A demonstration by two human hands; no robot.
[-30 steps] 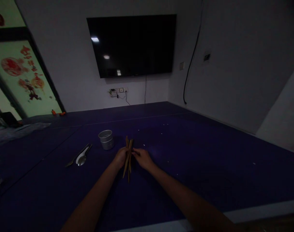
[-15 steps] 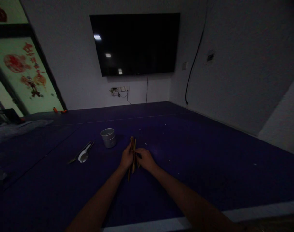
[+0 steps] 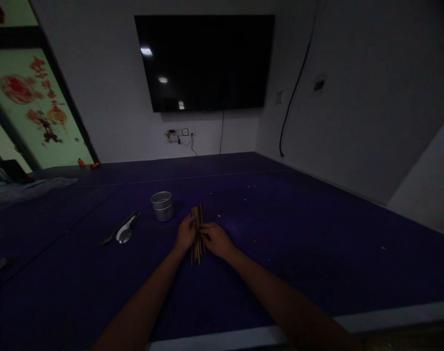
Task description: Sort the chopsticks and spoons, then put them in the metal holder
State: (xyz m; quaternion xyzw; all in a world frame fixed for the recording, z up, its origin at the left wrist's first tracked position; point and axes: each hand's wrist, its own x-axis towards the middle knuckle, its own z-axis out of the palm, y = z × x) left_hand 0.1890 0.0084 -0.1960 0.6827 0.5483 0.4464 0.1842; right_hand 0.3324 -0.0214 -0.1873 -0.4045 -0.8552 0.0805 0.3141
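Several thin wooden chopsticks [image 3: 197,246] lie lengthwise between my two hands on the dark blue-purple surface. My left hand [image 3: 186,234] is closed on their left side, the thumb up near the far ends. From the right, my right hand [image 3: 216,239] pinches at the middle of the bundle, with one chopstick standing a little apart there. Its fingertips are partly hidden in the dim light. Left of the hands and farther off stands a silver metal cup [image 3: 163,210].
To the left lie a metal spoon [image 3: 125,236], a white spoon [image 3: 122,231] and a fork [image 3: 112,236]. Clear plastic sheeting [image 3: 31,190] is at the far left, with small orange items [image 3: 87,164] by the door. Small white scraps dot the surface. A television [image 3: 207,63] hangs on the wall.
My left hand has shifted slightly left with the chopsticks. Their ends are more even and they lie closer to parallel. My right hand stays near the middle of the bundle.
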